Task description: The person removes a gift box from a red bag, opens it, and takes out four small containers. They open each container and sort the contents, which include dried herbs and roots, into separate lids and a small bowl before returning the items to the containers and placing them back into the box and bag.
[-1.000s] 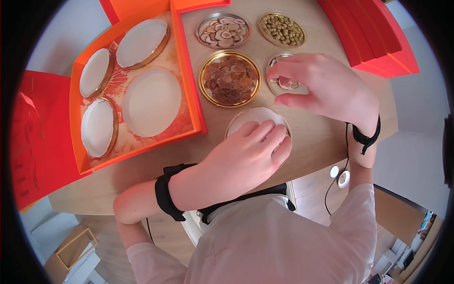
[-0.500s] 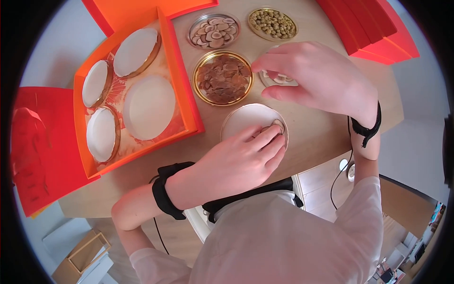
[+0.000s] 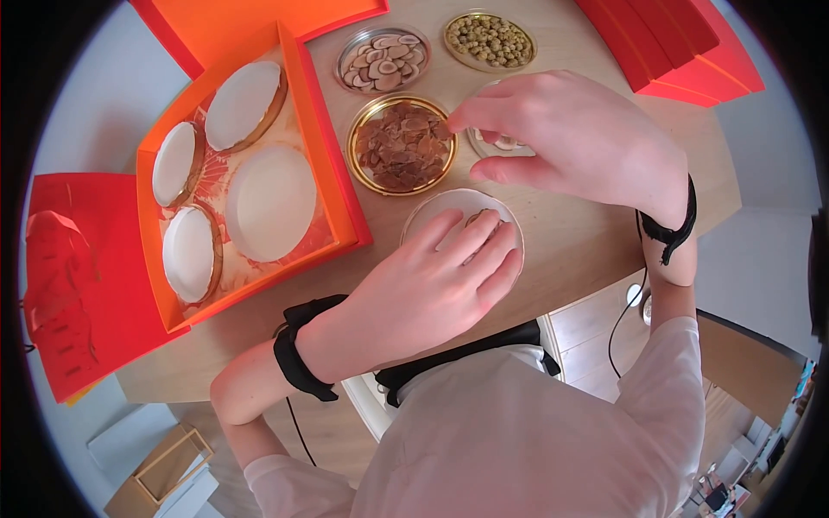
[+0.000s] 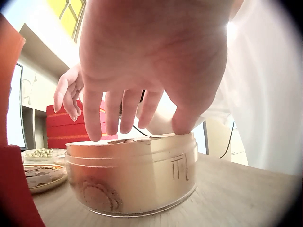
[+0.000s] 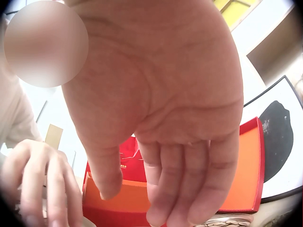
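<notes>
Though slices (image 4: 128, 141) show at the top of the round container (image 4: 132, 179) on the table (image 3: 561, 229), the work looks partway, with loose brown pieces (image 3: 401, 147) and others in dishes beyond and three white-topped containers in the orange box (image 3: 326, 155). The left hand (image 3: 406, 285) reaches over it, fingers apart and fairly straight, thumb at the rim; whether they grip a slice I cannot tell. The right hand (image 3: 579, 138), loosely open and seemingly empty, hangs over a small dish (image 3: 473, 148).

The box (image 3: 345, 207) is orange inside, red outside; its floor (image 3: 211, 173) has red patterns on cream.
</notes>
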`<state>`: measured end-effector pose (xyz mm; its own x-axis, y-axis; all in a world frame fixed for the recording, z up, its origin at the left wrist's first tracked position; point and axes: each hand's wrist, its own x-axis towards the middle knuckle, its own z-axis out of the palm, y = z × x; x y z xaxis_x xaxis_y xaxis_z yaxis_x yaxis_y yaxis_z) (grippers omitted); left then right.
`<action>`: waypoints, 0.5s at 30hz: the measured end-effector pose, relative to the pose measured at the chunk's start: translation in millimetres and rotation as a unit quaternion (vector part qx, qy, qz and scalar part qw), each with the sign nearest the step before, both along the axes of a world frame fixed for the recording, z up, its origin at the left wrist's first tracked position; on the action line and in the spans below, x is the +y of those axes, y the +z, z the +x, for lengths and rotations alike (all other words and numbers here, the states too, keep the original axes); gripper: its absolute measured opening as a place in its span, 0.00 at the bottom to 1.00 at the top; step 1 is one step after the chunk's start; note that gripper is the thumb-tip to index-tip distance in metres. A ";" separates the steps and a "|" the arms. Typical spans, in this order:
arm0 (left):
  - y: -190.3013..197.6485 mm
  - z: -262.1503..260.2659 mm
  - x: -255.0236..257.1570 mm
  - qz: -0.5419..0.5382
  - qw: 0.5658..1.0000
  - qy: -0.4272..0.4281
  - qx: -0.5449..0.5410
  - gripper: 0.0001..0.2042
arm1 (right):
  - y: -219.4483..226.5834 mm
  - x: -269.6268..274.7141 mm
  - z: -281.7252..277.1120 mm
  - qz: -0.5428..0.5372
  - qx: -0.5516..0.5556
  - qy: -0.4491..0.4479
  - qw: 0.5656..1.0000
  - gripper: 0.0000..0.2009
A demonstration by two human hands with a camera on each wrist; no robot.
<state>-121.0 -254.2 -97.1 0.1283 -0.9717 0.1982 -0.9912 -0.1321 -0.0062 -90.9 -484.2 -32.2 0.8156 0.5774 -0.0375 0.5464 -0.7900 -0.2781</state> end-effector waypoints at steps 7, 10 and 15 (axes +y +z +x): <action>5.5 9.3 7.5 0.022 0.999 -0.010 0.026 0.21 | -0.5 2.1 -4.0 0.014 0.007 -0.005 1.000 0.16; 6.7 13.8 9.9 -0.010 0.999 0.017 0.042 0.19 | 0.0 5.2 -5.8 -0.001 0.024 0.016 1.000 0.14; 27.3 20.1 15.3 0.016 0.994 0.039 0.100 0.14 | -5.9 11.9 -8.9 -0.018 0.080 0.083 0.993 0.12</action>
